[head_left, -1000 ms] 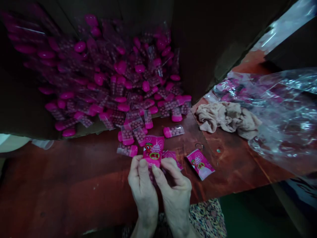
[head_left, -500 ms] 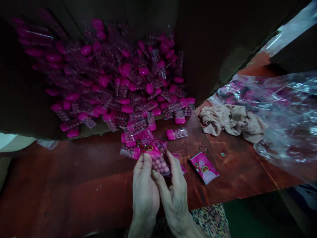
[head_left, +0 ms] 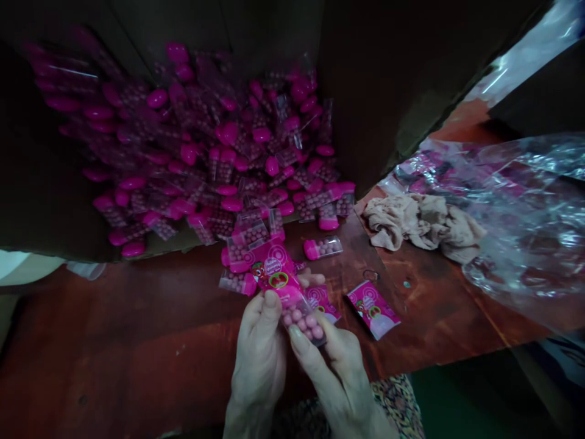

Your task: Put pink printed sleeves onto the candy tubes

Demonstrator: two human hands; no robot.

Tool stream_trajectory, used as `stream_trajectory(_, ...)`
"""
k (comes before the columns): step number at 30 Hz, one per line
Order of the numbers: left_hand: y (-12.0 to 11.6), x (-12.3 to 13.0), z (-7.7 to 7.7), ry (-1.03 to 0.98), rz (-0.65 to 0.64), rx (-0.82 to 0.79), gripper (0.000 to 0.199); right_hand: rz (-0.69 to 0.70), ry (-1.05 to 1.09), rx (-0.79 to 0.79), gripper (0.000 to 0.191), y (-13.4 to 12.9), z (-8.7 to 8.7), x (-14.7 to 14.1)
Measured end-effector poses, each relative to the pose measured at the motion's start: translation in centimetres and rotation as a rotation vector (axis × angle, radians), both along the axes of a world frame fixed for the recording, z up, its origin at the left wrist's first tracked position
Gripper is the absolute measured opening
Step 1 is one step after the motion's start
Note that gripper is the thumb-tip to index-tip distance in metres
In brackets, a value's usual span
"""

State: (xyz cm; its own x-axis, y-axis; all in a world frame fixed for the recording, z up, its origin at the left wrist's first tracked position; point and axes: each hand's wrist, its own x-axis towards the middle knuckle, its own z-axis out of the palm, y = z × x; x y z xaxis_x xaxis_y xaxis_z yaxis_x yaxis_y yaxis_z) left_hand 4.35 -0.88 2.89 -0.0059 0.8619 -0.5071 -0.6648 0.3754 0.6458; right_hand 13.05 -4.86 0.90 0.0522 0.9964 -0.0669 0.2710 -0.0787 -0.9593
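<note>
"Latest change?"
"Pink printed plastic sachet (head_left: pixel 275 274), turned over, clear bead-filled end now nearest the body."
"Hands?"
"Left hand (head_left: pixel 258 366) and right hand (head_left: pixel 340 375) narrow, both pinching it above the rust-red worktop (head_left: pixel 137 317)."

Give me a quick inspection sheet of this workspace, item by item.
Surface: scuffed red-brown tabletop.
Job's things: pink printed card packet with pink balls in its clear end; clear pink-capped tubes of pink balls, heaped beyond it.
Clutter: printed packet; partly covered printed packet; crumpled beige cloth; clear plastic bag.
Hands: left hand and right hand both pinch the card packet.
Cables: nothing seen.
Surroundings: dark cardboard panels behind the heap; patterned clothing at the lower edge.
</note>
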Motion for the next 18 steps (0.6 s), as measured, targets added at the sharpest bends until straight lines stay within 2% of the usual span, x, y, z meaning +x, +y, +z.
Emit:
stream_trajectory(6, -0.9, 1.1, 0.4, 0.029, -0.014, -0.073, 0.033, -0.047, 0.149, -0.112, 0.02, -0.2, 0.1, -0.8)
stream_trajectory(11, -1.2, 0.8, -0.1, 0.039, 0.006, -0.052, 0.033, -0.094, 0.322, -0.222, 0.026, 0.3, 0.0, -1.1)
stream_trajectory(14, -1.0, -0.1, -0.8, 0.017, 0.011, 0.016, 0.034, -0.034, 0.631, -0.379, 0.033, 1.1, -0.3, -0.9)
stream_trajectory(18, -0.6, -0.9, -1.4, 0.038, 0.049, 0.074, 0.032, 0.07, 1.044, -0.557, 0.031, 1.5, -0.7, -0.7)
